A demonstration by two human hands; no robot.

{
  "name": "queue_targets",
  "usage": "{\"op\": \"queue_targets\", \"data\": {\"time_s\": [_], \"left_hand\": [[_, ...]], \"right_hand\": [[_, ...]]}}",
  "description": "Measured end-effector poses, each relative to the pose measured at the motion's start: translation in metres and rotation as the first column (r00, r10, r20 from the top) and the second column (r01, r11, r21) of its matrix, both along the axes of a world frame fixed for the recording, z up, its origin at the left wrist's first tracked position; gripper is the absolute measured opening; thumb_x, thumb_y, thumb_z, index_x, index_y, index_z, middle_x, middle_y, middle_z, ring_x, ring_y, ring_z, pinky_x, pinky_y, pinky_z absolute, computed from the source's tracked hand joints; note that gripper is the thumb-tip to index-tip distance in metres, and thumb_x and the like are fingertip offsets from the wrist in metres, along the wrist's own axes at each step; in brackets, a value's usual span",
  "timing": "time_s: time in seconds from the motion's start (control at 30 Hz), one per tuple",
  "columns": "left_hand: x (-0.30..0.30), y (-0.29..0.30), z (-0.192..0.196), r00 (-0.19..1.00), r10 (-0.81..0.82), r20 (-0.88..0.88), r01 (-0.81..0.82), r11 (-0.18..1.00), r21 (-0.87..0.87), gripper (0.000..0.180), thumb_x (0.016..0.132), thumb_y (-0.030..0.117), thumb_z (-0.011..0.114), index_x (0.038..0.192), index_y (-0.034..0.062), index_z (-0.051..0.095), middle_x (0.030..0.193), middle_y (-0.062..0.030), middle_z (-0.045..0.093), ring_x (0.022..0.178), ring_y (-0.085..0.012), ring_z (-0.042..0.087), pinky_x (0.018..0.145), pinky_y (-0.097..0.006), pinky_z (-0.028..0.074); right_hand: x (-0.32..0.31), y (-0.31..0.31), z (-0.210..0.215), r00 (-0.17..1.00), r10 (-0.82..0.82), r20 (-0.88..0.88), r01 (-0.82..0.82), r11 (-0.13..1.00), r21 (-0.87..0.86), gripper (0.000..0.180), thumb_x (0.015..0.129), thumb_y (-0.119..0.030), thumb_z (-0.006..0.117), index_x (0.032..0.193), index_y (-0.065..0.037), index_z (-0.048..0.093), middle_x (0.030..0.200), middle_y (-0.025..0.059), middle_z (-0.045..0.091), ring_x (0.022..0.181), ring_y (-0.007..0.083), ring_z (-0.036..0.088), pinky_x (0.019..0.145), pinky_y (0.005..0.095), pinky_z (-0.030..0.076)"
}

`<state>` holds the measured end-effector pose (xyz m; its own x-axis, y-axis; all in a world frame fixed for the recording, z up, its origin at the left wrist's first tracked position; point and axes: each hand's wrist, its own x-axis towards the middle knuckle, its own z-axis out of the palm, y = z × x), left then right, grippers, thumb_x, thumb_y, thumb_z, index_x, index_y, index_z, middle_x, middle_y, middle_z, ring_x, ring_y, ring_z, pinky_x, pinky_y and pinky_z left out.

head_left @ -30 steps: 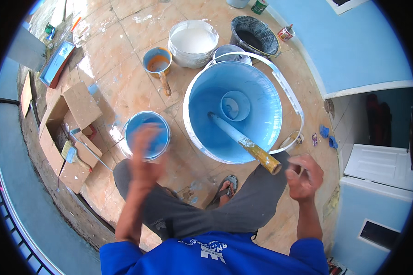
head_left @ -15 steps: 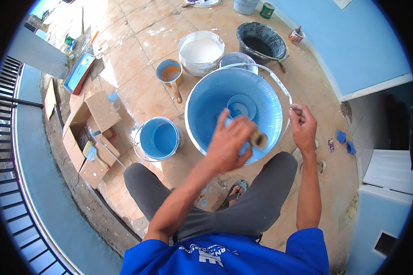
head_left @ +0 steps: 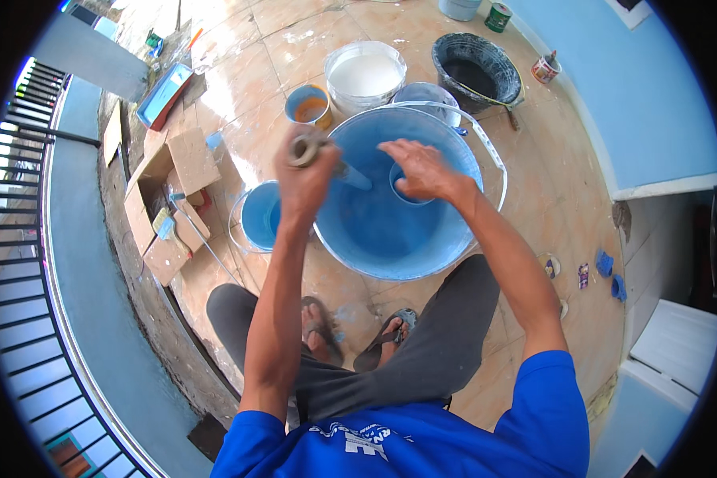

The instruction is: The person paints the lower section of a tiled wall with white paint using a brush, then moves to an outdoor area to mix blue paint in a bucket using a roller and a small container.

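Observation:
Between my knees stands a large blue-coated bucket (head_left: pixel 398 247) with blue paint inside and a white handle (head_left: pixel 498 163) lying off its right side. My left hand (head_left: pixel 301 187), blurred, is closed around a hollow stick (head_left: pixel 357 177) at the bucket's left rim. The stick's brown round end points up, and its blue-coated part slants over the bucket. My right hand (head_left: pixel 424 169) is over the bucket's inside with its fingers stretched out to the left. Partly hidden beneath it is a small round blue container (head_left: pixel 410 193); whether the hand touches it I cannot tell.
A smaller blue paint bucket (head_left: pixel 256 215) stands left. Behind are an orange-stained pot (head_left: pixel 315 115), a white paint bucket (head_left: pixel 366 77), a grey bucket (head_left: pixel 432 97) and a black basin (head_left: pixel 486 76). An opened cardboard box (head_left: pixel 195 163), brush (head_left: pixel 163 223) and paint tray (head_left: pixel 165 97) lie farther left.
My left hand has swung the stick from the bucket's near right to its left rim. My right hand has let go of the handle and moved over the bucket. The view has shifted slightly.

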<state>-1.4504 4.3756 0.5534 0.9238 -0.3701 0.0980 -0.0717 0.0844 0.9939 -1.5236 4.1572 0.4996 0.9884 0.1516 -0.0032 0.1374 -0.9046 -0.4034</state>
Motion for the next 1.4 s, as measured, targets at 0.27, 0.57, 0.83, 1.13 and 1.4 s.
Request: {"op": "queue_targets", "data": {"time_s": [0.27,0.57,0.83,1.13,1.4], "left_hand": [[-0.021,0.032,-0.003,0.952,-0.303,-0.033,0.297,0.946,-0.128,0.019,0.069,0.0,0.067,0.086,0.0028,0.06,0.078,-0.0051,0.063,0.07,-0.0123,0.063,0.065,-0.026,0.05],[-0.018,0.036,-0.022,0.987,-0.051,0.15,0.07,0.99,-0.12,0.018,0.069,-0.003,0.067,0.085,-0.0004,0.059,0.075,-0.0069,0.065,0.068,-0.0142,0.064,0.062,-0.028,0.052],[0.004,0.045,-0.038,0.981,-0.11,0.16,0.16,0.925,-0.345,0.019,0.068,-0.003,0.068,0.086,-0.0001,0.061,0.074,-0.0085,0.066,0.066,-0.0138,0.064,0.062,-0.027,0.052],[-0.003,0.043,-0.048,0.951,-0.278,0.137,0.308,0.902,-0.303,0.02,0.068,0.002,0.072,0.085,0.0014,0.061,0.068,-0.0075,0.064,0.058,-0.0162,0.064,0.055,-0.027,0.049],[-0.02,0.054,-0.031,0.966,-0.215,0.144,0.246,0.935,-0.255,0.019,0.066,0.001,0.07,0.083,0.0036,0.06,0.068,-0.0103,0.062,0.057,-0.0222,0.062,0.054,-0.03,0.048]], "right_hand": [[0.025,-0.033,-0.094,0.987,-0.066,-0.146,-0.017,0.865,-0.502,0.019,0.079,-0.009,0.059,0.095,-0.006,0.069,0.091,0.0185,0.071,0.08,0.0323,0.071,0.068,0.0436,0.056],[0.032,-0.017,-0.081,0.974,-0.142,-0.176,0.019,0.827,-0.562,0.013,0.075,-0.016,0.064,0.075,-0.007,0.073,0.076,0.0179,0.071,0.072,0.0331,0.071,0.065,0.0442,0.055],[-0.029,0.006,0.033,0.821,-0.528,-0.217,0.357,0.771,-0.527,0.022,0.078,-0.02,0.061,0.088,-0.002,0.067,0.075,0.0247,0.067,0.076,0.0435,0.067,0.072,0.0524,0.053],[-0.083,0.027,0.058,0.715,-0.694,-0.087,0.659,0.71,-0.247,0.013,0.079,-0.012,0.057,0.075,0.0,0.055,0.064,0.0197,0.059,0.059,0.0359,0.059,0.056,0.0461,0.044],[-0.087,0.014,0.067,0.723,-0.679,-0.126,0.69,0.714,0.115,0.017,0.082,-0.007,0.053,0.092,0.004,0.061,0.063,0.0128,0.052,0.058,0.0147,0.049,0.055,0.0354,0.041]]}}
